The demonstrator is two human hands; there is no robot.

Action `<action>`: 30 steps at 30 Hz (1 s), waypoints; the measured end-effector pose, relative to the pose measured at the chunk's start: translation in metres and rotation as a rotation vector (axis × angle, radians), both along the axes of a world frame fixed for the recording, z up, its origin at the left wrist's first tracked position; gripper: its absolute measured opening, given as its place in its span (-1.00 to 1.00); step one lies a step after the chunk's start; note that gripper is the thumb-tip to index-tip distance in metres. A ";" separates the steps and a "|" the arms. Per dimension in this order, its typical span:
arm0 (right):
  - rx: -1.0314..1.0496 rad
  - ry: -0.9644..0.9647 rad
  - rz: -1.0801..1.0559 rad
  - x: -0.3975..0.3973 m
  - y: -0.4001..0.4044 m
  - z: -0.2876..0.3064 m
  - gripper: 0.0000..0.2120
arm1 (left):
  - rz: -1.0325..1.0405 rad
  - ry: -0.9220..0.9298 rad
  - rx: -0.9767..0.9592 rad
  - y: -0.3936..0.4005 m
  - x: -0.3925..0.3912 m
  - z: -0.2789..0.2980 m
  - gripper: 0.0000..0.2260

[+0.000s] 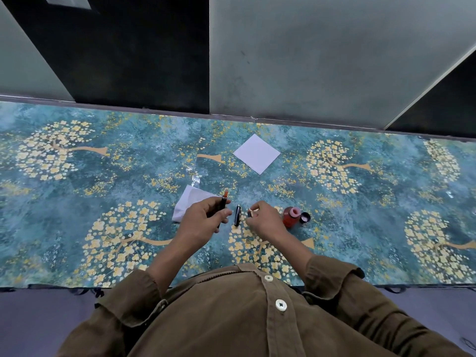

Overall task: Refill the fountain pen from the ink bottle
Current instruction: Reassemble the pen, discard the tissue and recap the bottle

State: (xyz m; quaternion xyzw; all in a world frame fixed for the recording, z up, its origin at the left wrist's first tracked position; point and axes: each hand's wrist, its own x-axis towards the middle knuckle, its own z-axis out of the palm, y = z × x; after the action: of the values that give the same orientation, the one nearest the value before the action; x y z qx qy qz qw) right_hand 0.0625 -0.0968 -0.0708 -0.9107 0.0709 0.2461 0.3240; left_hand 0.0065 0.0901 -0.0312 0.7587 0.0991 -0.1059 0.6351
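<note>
Head view: left hand [203,217] grips the pen body [223,203], fingers curled round it, its orange end pointing away toward the far edge of the table [77,181]; long axis runs near-to-far. Right hand [262,217] pinches a small dark part [249,213], too small to identify. The pen cap [237,215] lies flat between the two hands, parallel to the pen body. The ink bottle [291,217] stands open just right of the right hand, its lid [305,217] beside it. Judgement: bottle is nearer the right hand; the pen must cross rightward over the cap to reach the mouth. Folded tissue [188,202] sits under the left hand, white paper [256,153] nearer the far edge
</note>
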 end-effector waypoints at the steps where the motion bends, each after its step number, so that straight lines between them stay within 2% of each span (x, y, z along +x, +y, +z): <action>1: 0.047 -0.002 0.002 0.002 0.000 0.006 -0.74 | 0.002 -0.005 0.003 -0.001 -0.001 0.000 -0.80; 3: 0.175 -0.038 -0.004 0.005 0.000 0.021 -0.77 | 0.011 -0.015 0.008 -0.003 -0.003 0.002 -0.78; 8: 0.660 -0.117 -0.082 0.012 -0.001 0.081 -0.86 | 0.047 -0.048 0.027 -0.014 -0.007 0.009 -0.74; 11: 0.808 -0.160 -0.040 0.015 -0.005 0.108 -0.88 | 0.063 -0.038 0.025 -0.022 -0.008 0.013 -0.75; 19: 0.710 -0.196 0.222 0.010 -0.024 0.112 -0.86 | 0.084 -0.063 0.078 -0.049 -0.022 0.019 -0.76; 23: 0.663 -0.134 0.309 0.004 -0.029 0.106 -0.86 | 0.125 -0.066 0.113 -0.059 -0.032 0.019 -0.79; 30: 0.732 -0.004 0.363 0.010 -0.047 0.114 -0.86 | 0.156 -0.086 0.205 -0.066 -0.044 0.028 -0.78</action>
State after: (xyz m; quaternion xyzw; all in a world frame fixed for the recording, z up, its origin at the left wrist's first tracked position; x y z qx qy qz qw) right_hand 0.0720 -0.1441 0.0436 -0.7336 -0.1837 0.3065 0.5780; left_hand -0.0372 0.0242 -0.0037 0.8134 0.1406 -0.0129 0.5643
